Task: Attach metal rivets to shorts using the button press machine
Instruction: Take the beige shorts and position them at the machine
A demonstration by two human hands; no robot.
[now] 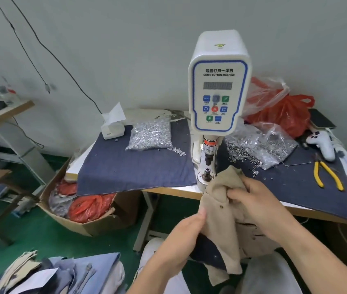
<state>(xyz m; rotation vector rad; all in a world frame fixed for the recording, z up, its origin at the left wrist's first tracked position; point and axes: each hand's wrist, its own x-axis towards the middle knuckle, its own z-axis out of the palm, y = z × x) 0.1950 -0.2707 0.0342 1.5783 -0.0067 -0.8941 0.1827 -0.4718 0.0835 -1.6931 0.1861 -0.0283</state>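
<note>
Nearest, the left hand (186, 228) pinches the lower edge of the beige shorts (223, 211) with curled fingers. The right hand (255, 200) grips the bunched upper part, just in front of the press machine (218, 85) at the table (168, 190) edge. One rivet (221, 206) already sits on the cloth. The fabric is folded, so I think the die (207, 174) could catch two layers, or a fingertip. Farther back lie bags of rivets (150, 134).

I see the shorts (223, 211) are matt beige woven cloth carrying one small shiny metal rivet (221, 206). The button press machine (219, 81) has a smooth glossy white plastic casing. Matt dark-blue denim cloth (134, 166) covers the bench, where clear crinkled plastic bags (150, 134) hold bright metal pieces.
</note>
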